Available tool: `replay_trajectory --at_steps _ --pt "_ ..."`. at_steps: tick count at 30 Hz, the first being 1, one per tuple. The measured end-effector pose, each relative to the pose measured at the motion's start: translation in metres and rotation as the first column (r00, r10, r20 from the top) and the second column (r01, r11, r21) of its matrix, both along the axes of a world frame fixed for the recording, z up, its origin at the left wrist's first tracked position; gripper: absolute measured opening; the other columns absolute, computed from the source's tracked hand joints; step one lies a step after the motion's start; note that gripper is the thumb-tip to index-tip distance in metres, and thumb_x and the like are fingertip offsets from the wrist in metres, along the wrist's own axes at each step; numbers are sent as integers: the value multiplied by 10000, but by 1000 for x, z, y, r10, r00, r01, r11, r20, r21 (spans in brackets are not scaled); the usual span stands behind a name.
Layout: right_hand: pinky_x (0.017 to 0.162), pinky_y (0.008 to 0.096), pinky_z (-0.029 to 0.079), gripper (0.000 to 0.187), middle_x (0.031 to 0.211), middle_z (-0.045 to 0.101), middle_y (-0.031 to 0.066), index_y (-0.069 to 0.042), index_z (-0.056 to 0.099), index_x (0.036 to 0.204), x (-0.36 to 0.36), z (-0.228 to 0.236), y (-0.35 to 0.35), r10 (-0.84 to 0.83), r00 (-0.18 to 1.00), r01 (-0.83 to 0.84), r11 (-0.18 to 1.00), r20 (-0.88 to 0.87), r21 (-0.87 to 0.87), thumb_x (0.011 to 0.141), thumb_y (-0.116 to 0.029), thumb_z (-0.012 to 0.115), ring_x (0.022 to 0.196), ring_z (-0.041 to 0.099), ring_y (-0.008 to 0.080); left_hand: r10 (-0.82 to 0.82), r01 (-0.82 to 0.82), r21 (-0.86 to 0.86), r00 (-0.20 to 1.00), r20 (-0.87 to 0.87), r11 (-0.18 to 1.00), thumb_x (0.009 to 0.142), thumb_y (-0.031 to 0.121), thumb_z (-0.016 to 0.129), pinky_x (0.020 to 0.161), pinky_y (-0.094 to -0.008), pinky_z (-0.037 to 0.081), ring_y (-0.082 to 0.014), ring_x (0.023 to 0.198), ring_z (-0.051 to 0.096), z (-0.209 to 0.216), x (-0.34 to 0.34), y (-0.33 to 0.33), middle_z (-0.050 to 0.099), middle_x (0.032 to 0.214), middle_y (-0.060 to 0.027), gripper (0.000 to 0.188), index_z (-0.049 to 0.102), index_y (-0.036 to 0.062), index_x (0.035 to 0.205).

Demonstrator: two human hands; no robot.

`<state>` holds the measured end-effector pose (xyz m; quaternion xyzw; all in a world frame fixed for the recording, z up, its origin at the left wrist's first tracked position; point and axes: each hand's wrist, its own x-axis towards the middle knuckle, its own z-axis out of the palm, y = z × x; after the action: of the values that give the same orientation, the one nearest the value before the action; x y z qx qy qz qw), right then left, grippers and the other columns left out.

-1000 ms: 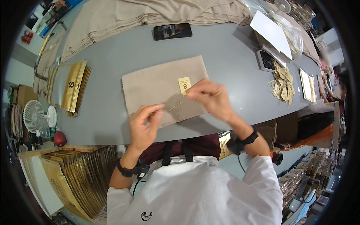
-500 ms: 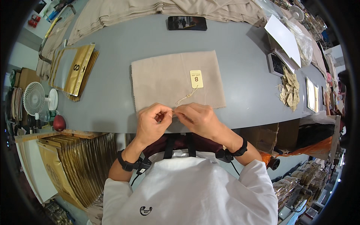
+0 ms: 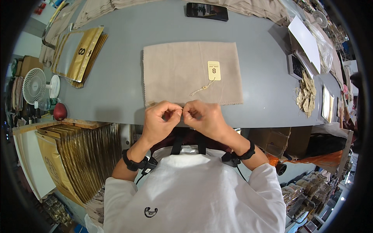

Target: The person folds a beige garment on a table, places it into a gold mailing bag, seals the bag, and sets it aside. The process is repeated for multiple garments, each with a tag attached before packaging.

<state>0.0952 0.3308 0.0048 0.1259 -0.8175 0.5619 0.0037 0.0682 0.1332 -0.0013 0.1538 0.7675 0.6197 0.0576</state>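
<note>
A folded beige cloth (image 3: 175,66) lies flat on the grey table. On its right part rests a cream hang tag (image 3: 214,70) with a looped string (image 3: 202,88). At the cloth's near edge, my left hand (image 3: 161,120) and my right hand (image 3: 206,119) meet fingertip to fingertip. Each one pinches, thumb against forefinger. Whatever sits between the fingertips is tiny and dark, too small to name. The cloth's near edge is partly hidden behind my hands.
Gold-edged clear pouches (image 3: 79,54) are stacked at left, near a white fan (image 3: 35,86). More gold pouches (image 3: 81,155) stand below the table edge. A phone (image 3: 207,11) lies at the back. At right are a black box (image 3: 296,66) and a pile of tags (image 3: 306,95).
The whole view has shifted, so the table sits higher in the picture. My right fingers have curled into a rounder pinch. The cloth and tag keep their places on the table.
</note>
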Motion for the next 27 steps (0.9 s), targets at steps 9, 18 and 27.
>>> replay_trajectory --at_steps 9,18,27 --pt "616 366 541 87 860 696 76 -56 721 1009 -29 -7 35 -126 990 142 894 -65 426 958 -126 715 719 698 232 60 -81 -138 987 -150 987 956 39 729 587 -227 456 -45 666 563 -4 -16 0 664 792 1 33 719 10 944" --pt "617 430 524 124 831 677 100 -50 726 953 -43 6 30 -48 999 53 941 -24 334 951 -172 704 709 687 335 -44 -173 -344 841 -540 923 850 -19 750 618 -347 532 -237 698 652 -16 -41 4 666 832 -73 128 701 48 947" --pt "605 366 550 144 878 714 66 -65 749 1014 -45 -1 9 -50 983 121 896 -175 427 910 -161 771 695 705 247 140 -193 -153 943 -301 969 879 -10 755 640 -289 543 -143 711 669 -11 -25 -3 695 837 -41 78 728 27 942"
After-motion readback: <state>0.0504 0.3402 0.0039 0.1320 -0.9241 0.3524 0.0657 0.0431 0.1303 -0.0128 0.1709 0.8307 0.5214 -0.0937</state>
